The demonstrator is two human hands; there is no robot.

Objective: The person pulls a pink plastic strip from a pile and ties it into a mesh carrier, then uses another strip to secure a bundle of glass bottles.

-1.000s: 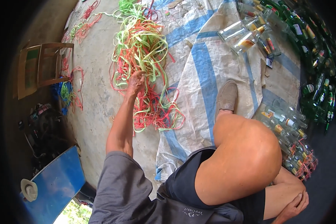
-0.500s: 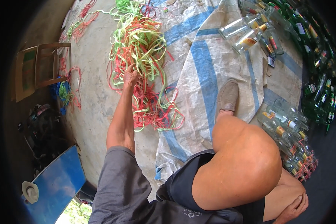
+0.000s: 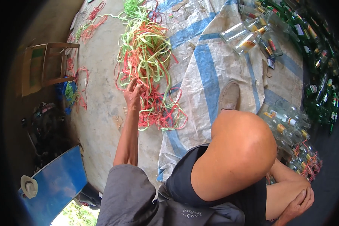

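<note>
A long, tangled heap of red and light green plastic strips (image 3: 148, 56) lies on the floor in front of me, partly over a woven sheet. At the heap's near left edge is my left hand (image 3: 132, 96), its thumb and forefinger bent together on a red strip. The exact pinch is too small to see clearly. My right hand (image 3: 299, 205) lies on my bent right leg at lower right, fingers stretched along the skin and holding nothing.
White-and-blue woven sheeting (image 3: 199, 101) spreads under my left foot. Clear glass bottles (image 3: 248, 41) lie at upper right, and more clear bottles (image 3: 286, 120) lie beside my knee. Green bottles (image 3: 320, 60) crowd the right edge. A wooden chair (image 3: 47, 67) and blue tabletop (image 3: 60, 180) stand left.
My left hand has drawn back toward me along the heap's left edge. The view has shifted slightly. My right hand stays on my leg.
</note>
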